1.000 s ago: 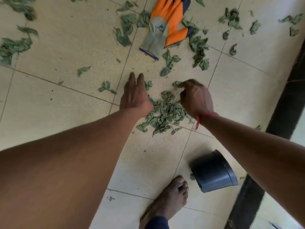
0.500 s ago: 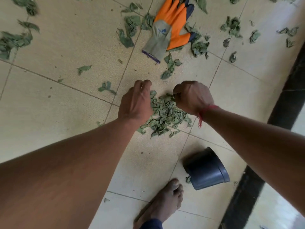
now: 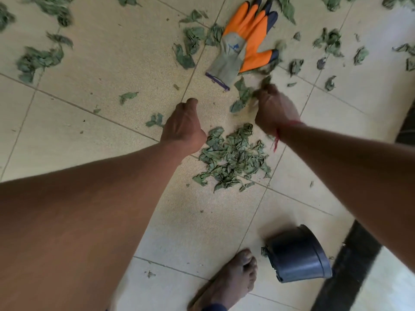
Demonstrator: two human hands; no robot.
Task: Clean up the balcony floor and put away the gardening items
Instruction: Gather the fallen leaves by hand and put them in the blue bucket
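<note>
Dry green leaves lie swept into a pile (image 3: 233, 158) on the beige tiled floor between my forearms. My left hand (image 3: 183, 126) hovers just left of the pile, its fingers curled under, with nothing visible in it. My right hand (image 3: 275, 108) is beyond the pile, blurred, its curled fingertips on loose leaves (image 3: 243, 93) just below the cuff of an orange and grey gardening glove (image 3: 244, 41). A black plastic pot (image 3: 298, 257) lies on its side near my bare foot (image 3: 233, 281).
More leaves are scattered over the far tiles, a clump at the left (image 3: 38, 59) and several at the upper right (image 3: 330, 41). A dark strip (image 3: 350, 265) runs along the right edge of the floor.
Both hands have left the pile. The right hand has reached further out to the loose leaves below the glove, and the left hand has curled shut beside the pile.
</note>
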